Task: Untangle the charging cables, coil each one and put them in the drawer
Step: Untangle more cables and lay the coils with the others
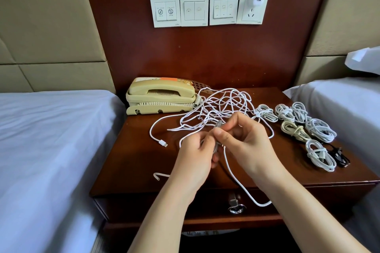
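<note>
Both hands are at work, in front of the telephone (pixel 160 94) and to its right. The left grip (pixel 195 154) and right grip (pixel 244 141) meet on one cable end (pixel 219 127), fingers curled, thumbs pinching it. Just right of the telephone, the tangle of white cables (pixel 222 104) sprawls over the worktop (pixel 133 160), reaching the phone's curly cord. One white strand (pixel 232 172) drops from the hands over the worktop's front edge, looping across the drawer (pixel 164 207). Far right of the telephone sits a cluster of coiled cables (pixel 298 121), a small black coil (pixel 339 156) nearest the front.
</note>
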A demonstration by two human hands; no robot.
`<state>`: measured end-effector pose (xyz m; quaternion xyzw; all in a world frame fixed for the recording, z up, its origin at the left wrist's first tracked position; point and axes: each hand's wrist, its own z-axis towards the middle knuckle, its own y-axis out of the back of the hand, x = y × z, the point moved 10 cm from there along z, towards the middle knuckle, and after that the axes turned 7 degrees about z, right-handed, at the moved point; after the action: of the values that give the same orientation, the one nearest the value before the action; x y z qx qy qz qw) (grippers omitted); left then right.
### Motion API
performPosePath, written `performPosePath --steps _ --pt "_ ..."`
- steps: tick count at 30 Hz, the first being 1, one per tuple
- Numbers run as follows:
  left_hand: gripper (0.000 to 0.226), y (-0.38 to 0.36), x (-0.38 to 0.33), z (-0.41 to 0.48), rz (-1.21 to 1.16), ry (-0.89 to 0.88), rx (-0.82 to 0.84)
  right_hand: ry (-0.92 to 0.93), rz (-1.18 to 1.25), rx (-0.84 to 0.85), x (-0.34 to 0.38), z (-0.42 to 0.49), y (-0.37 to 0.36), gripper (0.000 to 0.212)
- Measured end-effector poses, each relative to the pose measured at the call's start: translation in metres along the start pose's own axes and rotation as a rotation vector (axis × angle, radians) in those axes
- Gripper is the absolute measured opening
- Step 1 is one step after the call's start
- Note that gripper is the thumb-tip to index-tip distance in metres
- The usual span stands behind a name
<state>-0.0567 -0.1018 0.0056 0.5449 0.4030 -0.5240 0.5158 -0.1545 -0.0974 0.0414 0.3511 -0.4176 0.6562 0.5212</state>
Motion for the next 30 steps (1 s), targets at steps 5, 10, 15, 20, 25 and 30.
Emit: performPosePath --steps 5,10,15,20,25,30 --pt "0.028 0.005 0.005 0.005 -0.037 0.042 0.010 0.012 -0.084 0.143 0.002 -0.003 -0.007 0.015" --pt "0.025 0.001 0.006 0.004 -0.153 0.081 0.073 0.034 -0.117 0.181 0.007 -0.005 -0.009 0.013" --pt "0.029 0.002 0.009 0.003 -0.019 0.082 0.066 0.045 -0.290 0.164 0.002 -0.004 -0.009 0.011" --pt "0.030 0.006 0.010 0.002 0.194 0.050 0.011 -0.008 -0.347 0.136 -0.003 -0.003 -0.009 0.016" --pt "0.037 0.008 0.009 0.003 0.287 0.009 -0.067 -0.023 -0.347 0.057 -0.008 -0.001 -0.004 0.020" --pt "0.038 0.005 0.001 0.002 0.240 -0.028 -0.092 0.003 -0.385 -0.005 -0.006 0.001 0.003 0.023"
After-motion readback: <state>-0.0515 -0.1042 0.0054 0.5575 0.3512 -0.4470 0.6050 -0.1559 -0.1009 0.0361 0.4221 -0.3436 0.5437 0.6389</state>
